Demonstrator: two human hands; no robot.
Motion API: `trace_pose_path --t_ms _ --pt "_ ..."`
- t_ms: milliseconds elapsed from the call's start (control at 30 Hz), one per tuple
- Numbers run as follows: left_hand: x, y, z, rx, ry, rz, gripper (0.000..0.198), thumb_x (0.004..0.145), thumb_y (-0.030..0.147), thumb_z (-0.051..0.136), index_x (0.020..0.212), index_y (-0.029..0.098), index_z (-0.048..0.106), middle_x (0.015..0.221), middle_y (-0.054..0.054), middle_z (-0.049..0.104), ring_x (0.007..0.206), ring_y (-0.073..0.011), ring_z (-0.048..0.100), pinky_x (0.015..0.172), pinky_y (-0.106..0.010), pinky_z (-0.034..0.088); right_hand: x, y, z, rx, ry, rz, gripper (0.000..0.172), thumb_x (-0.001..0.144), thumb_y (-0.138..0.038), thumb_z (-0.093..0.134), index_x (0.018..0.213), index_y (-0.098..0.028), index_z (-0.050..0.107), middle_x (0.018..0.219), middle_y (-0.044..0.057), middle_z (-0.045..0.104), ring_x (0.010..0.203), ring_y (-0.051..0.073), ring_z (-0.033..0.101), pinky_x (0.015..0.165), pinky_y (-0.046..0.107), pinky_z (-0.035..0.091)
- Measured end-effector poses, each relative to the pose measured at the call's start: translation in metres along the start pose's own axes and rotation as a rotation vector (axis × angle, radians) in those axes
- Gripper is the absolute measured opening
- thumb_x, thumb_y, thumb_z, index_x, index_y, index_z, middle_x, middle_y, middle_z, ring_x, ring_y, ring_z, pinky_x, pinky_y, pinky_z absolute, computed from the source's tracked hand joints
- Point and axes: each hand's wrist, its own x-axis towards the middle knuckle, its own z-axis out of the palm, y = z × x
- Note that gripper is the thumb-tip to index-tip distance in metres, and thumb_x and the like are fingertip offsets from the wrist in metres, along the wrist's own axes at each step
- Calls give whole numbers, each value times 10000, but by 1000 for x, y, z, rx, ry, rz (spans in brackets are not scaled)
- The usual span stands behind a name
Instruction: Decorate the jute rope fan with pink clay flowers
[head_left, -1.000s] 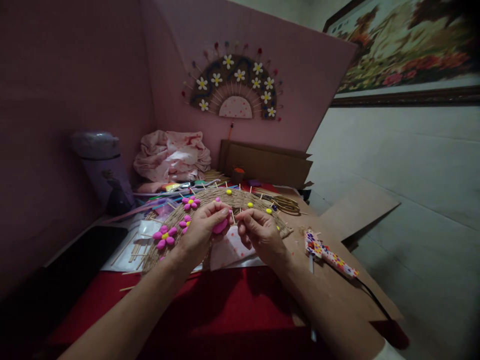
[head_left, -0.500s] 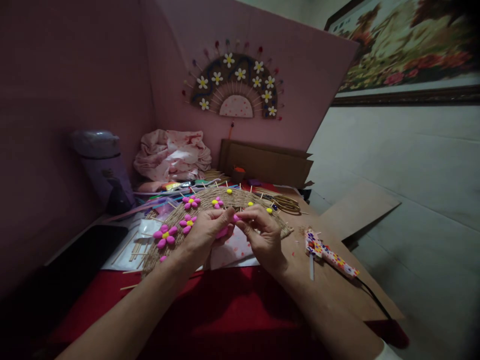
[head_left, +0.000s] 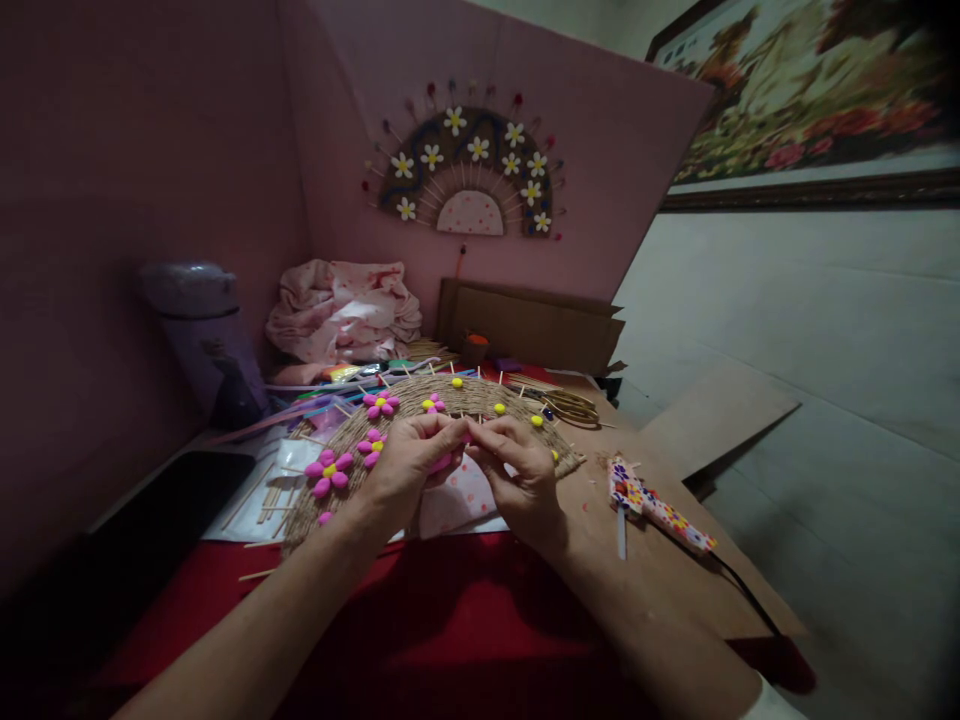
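Note:
Both hands meet over a fan-shaped, twine-covered craft piece [head_left: 487, 389] edged with short wooden sticks. Between the fingertips is a small bit of pink modelling clay [head_left: 467, 437]; fingers hide most of it. My left hand [head_left: 409, 470] is closed, with more pink clay [head_left: 442, 462] showing under its fingers. My right hand [head_left: 523, 482] pinches at the small bit from the other side. Pink clay flowers [head_left: 328, 472] with yellow centres sit on the fan's left half. Lone yellow clay dots [head_left: 537, 421] lie along its right half. Below the hands shows white fabric [head_left: 454, 503] with pink dots.
A flower-patterned glue gun [head_left: 656, 508] with a cord lies on the brown board at right. Gold-handled scissors [head_left: 574, 405] rest behind. A purple bottle [head_left: 206, 345], crumpled pink cloth [head_left: 345, 310] and cardboard [head_left: 529, 325] stand at the back. A finished-looking fan [head_left: 459, 170] hangs above.
My right hand has shifted slightly left, and its fingertips have closed in against those of my left hand, covering more of the pink clay. The view has barely shifted.

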Motion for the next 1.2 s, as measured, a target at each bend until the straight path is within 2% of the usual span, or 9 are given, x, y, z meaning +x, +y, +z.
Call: trace_pose_path --t_ms 133,300,433,633,833,1000,1200 --pt "0 -1 1 -23 -15 -2 384 650 458 733 586 130 544 492 26 478 377 -20 296 374 -171 133 -1 2 0 -37 11 68 355 844 -192 578 1185 -289 602 860 33 591 753 138 553 612 255 475" --pt "1 -6 0 8 -11 -9 395 642 479 734 599 127 562 481 25 480 378 -29 328 368 -170 169 0 2 0 -29 20 43 216 821 -165 606 999 -263 681 823 25 588 731 135 546 591 252 455" --pt "0 -4 0 25 -18 -9 398 676 484 706 581 129 553 471 31 456 372 -26 310 361 -171 150 1 2 0 -27 74 37 198 803 -127 621 922 -268 694 796 12 559 692 119 522 557 239 433" --pt "-1 1 -1 9 -30 -30 348 642 406 749 581 127 551 468 36 452 374 -16 296 365 -163 136 1 3 -2 -3 15 17 325 806 -140 626 1093 -292 651 848 22 573 744 129 547 586 246 460" --pt "1 -1 -2 10 -84 -52 358 685 426 715 599 127 538 489 35 473 381 -20 321 362 -160 151 4 1 -4 -35 67 -28 219 824 -133 599 962 -271 699 811 11 570 726 115 555 607 242 464" --pt "1 -1 -2 -8 -87 -67 349 671 410 730 594 124 546 470 43 467 368 -15 300 362 -160 141 3 0 -4 -98 73 -7 297 822 -147 605 1089 -267 659 815 15 580 673 108 530 553 226 443" --pt "1 -2 -2 -21 -84 -32 321 670 377 740 612 124 551 504 41 490 397 -12 324 383 -151 172 2 1 -3 -80 3 -54 383 859 -112 529 1195 -283 599 858 30 584 786 132 568 678 262 486"
